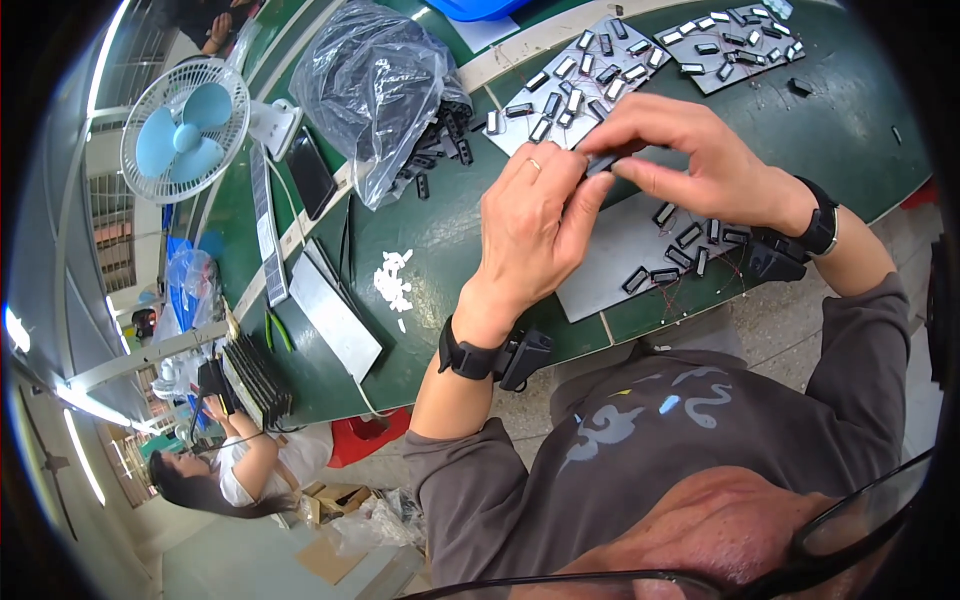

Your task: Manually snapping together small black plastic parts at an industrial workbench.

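Observation:
A small black rectangular part (600, 164) is pinched between the fingertips of both hands above the bench. My left hand (532, 225) grips it from the left, thumb and fingers closed. From the right, my right hand (695, 160) holds the same piece between thumb and forefinger; my fingers hide part of it. Below them lies a grey plate (590, 290) bearing several small black housings (690, 235) with pale faces and thin red wires. Beyond my hands, a second grey plate (520, 98) carries many similar pieces.
A clear plastic bag (365, 90) spills black parts (440, 145) onto the green bench. Small white pieces (393, 280) are heaped left of my hands. Further left are a metal sheet (335, 315), green-handled pliers (278, 330), a phone (311, 172) and a fan (187, 135). A co-worker (250, 465) sits lower left.

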Demonstrator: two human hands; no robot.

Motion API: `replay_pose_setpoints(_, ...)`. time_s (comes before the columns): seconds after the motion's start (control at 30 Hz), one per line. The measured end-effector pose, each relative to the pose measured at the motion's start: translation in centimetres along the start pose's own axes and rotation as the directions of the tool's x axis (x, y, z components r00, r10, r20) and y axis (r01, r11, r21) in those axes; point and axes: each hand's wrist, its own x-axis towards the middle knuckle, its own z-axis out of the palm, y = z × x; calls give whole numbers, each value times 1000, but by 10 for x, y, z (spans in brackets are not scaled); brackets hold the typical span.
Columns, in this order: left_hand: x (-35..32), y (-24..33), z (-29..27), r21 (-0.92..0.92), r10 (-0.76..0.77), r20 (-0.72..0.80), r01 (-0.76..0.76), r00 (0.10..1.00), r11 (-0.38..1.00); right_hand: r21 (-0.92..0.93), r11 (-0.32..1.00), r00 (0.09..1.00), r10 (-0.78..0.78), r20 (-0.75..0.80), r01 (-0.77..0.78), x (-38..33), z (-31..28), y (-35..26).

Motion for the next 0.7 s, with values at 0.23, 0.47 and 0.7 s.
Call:
replay_pose_setpoints(0.23, -1, 14, -16, 74, 66, 160, -78, 985, 994, -294, 939, 981, -149, 121, 179, -4, -5, -8)
replay_pose_setpoints(0.47, 3, 15, -3, -33, 2, -50, -4, 999, 999, -450, 876, 975, -217, -45, 174, -3, -32, -16)
replay_pose_setpoints(0.7, 2, 3, -10, -175, -210, -233, 171, 950, 970, -408, 847, 938, 273, -215, -340, -35, -48, -23)
